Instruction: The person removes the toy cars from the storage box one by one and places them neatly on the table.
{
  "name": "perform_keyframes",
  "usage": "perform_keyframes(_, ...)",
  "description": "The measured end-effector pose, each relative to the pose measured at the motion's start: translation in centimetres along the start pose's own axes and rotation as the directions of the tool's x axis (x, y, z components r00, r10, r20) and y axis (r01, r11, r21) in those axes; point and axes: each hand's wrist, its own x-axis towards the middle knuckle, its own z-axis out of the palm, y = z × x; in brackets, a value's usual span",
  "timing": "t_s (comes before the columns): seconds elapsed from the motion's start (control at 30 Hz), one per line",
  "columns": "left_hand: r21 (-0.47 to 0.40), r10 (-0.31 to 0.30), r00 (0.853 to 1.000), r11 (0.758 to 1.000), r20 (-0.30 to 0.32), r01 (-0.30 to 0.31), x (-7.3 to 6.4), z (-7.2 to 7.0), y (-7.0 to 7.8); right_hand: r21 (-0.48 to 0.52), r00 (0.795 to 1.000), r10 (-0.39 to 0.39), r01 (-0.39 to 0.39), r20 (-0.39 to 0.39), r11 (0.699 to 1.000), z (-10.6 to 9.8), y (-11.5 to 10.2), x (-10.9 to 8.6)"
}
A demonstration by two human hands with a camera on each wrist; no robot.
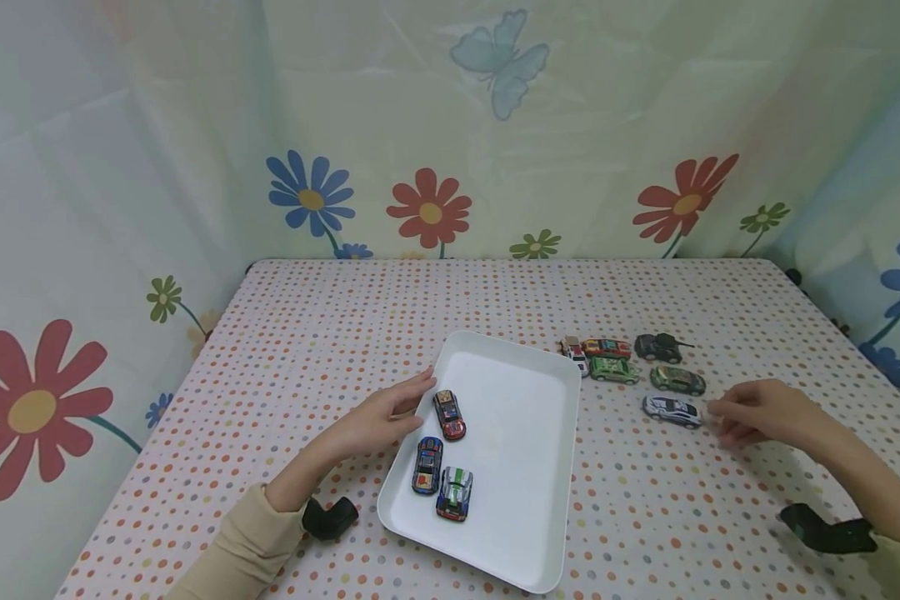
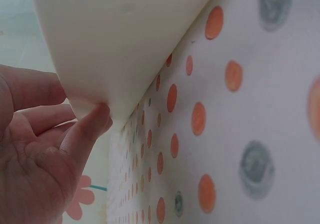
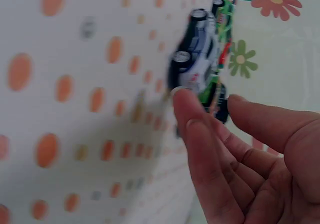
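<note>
A white tray [image 1: 525,467] lies slanted on the table with three toy cars inside: a red-and-black one [image 1: 450,415], a blue one [image 1: 427,465] and a green-and-white one [image 1: 454,493]. My left hand [image 1: 378,421] pinches the tray's left rim; in the left wrist view its thumb presses the outer wall [image 2: 120,44]. Beside a white toy car [image 1: 672,410] on the right is my right hand [image 1: 765,412]. The right wrist view shows its thumb and index finger spread apart, with the index fingertip close to the white car's end; contact is unclear.
Beyond the white car stand a dark green toy car [image 1: 678,380] and a black toy tank [image 1: 660,347]. Near the tray's right corner cluster a bright green car [image 1: 613,370], a red car [image 1: 607,347] and a white-and-red truck [image 1: 573,356]. A flowered curtain borders the dotted table.
</note>
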Motion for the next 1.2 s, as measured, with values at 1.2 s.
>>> perform_keyframes(1.2,-0.005,0.005,1.0,1.0,0.005,-0.005,0.1,0.0,0.2,0.104,0.589,-0.772,0.775,0.237,0.623,9.9,-21.5,0.0)
